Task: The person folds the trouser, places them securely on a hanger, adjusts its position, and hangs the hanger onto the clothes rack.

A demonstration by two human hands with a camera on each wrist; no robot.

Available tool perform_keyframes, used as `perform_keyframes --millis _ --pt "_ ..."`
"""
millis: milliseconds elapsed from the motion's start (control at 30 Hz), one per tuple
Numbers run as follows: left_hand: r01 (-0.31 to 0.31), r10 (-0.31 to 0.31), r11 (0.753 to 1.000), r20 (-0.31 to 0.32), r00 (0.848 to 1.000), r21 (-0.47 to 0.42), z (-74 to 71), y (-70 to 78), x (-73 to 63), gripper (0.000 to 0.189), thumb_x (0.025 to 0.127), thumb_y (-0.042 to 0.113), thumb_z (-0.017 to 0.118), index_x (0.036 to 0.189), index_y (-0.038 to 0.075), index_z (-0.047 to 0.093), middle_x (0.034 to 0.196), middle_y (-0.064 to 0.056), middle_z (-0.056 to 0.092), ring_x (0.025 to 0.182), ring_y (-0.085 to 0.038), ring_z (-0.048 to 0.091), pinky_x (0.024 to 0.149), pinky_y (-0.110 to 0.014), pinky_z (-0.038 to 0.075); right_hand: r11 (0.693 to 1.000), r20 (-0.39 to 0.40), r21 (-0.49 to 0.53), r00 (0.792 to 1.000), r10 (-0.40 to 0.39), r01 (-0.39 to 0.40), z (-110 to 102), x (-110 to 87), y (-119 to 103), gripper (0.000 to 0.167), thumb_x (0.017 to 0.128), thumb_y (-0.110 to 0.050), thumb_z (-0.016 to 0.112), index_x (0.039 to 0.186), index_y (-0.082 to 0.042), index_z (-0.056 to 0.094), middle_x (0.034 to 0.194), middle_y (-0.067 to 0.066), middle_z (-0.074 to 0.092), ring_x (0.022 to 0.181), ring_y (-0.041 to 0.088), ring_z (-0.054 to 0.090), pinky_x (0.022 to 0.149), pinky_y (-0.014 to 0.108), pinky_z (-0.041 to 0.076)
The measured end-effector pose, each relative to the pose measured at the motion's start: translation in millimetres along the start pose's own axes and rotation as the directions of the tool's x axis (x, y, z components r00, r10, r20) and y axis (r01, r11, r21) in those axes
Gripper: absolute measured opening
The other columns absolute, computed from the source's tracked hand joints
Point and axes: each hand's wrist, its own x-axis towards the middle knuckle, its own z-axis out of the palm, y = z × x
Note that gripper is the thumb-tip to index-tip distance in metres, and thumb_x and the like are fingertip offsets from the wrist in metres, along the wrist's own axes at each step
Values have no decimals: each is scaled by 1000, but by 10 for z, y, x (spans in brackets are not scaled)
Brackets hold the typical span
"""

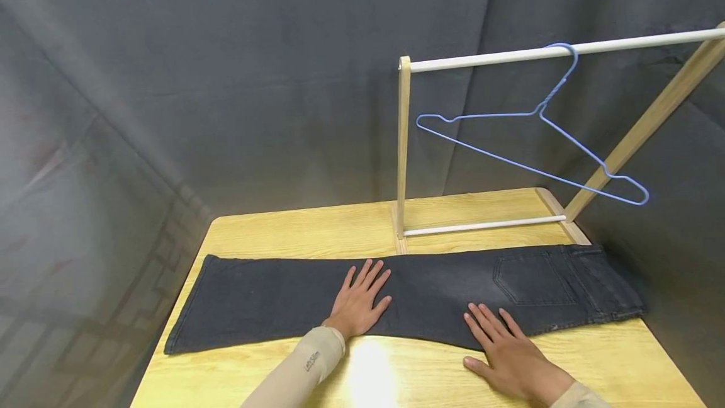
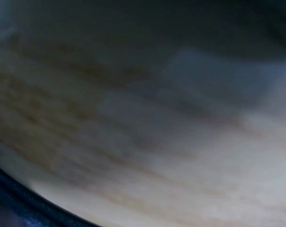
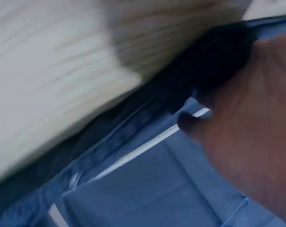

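Dark jeans (image 1: 436, 291), folded lengthwise, stretch across the table with the leg hems at the left and the waistband at the right. A back pocket (image 1: 532, 279) faces up. My left hand (image 1: 358, 307) rests on the middle of the legs, fingers spread. Over the near edge, below the pocket, my right hand (image 1: 506, 351) lies with straight fingers on the cloth and its thumb over the wood. In the right wrist view, that hand (image 3: 256, 132) is blurred beside bluish-looking fabric (image 3: 147, 184). The left wrist view holds only blurred wood (image 2: 157, 156).
Behind the jeans, a wooden rack (image 1: 403, 143) with a white rail (image 1: 481, 60) stands on the table (image 1: 294, 238). A blue wire hanger (image 1: 498, 157) hangs from the rail. Grey curtains (image 1: 283, 80) surround the table at the back and sides.
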Motion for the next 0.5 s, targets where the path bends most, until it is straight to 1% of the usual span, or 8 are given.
perform_keyframes --millis 67,100,133,233,333,400,433,500 --pt "-6 6 1000 -9 1000 -2 5 14 13 63 104 61 16 160 34 16 169 8 9 157 -18 7 126 -51 12 998 -47 -56 998 -40 37 81 42 -57 73 99 -57 47 155 -10 35 163 11 31 149 -1 -22 116 23 -29" --pt "-8 8 1000 -14 1000 -1 5 19 21 63 104 62 16 160 34 17 169 8 9 157 -18 7 126 -51 13 997 -62 -55 997 -55 52 113 63 -90 74 99 -56 47 155 -9 34 163 13 30 152 4 -18 118 24 -28" --pt "-9 9 1000 -17 1000 -2 4 22 25 63 104 61 16 160 34 17 169 8 9 157 -18 7 126 -51 13 997 -56 -44 996 -65 63 130 90 -127 75 100 -56 47 156 -8 32 164 14 28 155 11 -12 122 30 -22" --pt "0 0 1000 -12 1000 2 3 18 18 63 104 62 17 160 34 17 169 8 10 157 -17 7 126 -51 13 994 75 97 995 -67 59 85 200 -215 76 103 -55 40 158 -6 24 166 17 18 157 26 -1 126 44 -10" --pt "10 -10 1000 10 1000 1 2 1 1 62 104 62 18 160 35 16 169 9 8 158 -16 4 126 -51 11 975 191 221 981 -25 -18 -88 433 -320 72 104 -52 39 157 -6 26 167 15 16 156 33 11 123 57 11" --pt "8 -8 1000 15 1000 7 1 -10 3 63 103 62 17 160 35 16 169 9 8 158 -16 5 126 -51 12 968 221 247 975 -19 -38 -153 643 -400 69 105 -49 38 158 -7 24 168 13 12 156 33 10 124 58 11" --pt "7 -7 1000 18 1000 6 2 -15 5 63 103 62 17 160 35 15 169 9 8 158 -16 5 126 -51 12 970 240 236 971 -9 -49 -189 763 -465 69 106 -47 39 158 -6 22 168 13 9 156 33 8 122 62 15" --pt "7 -7 1000 20 1000 11 2 -21 8 63 103 62 17 160 34 15 169 10 7 158 -16 5 126 -51 13 971 246 231 969 -2 -57 -183 992 -592 67 106 -43 39 159 -6 19 169 12 6 157 32 5 122 63 14"
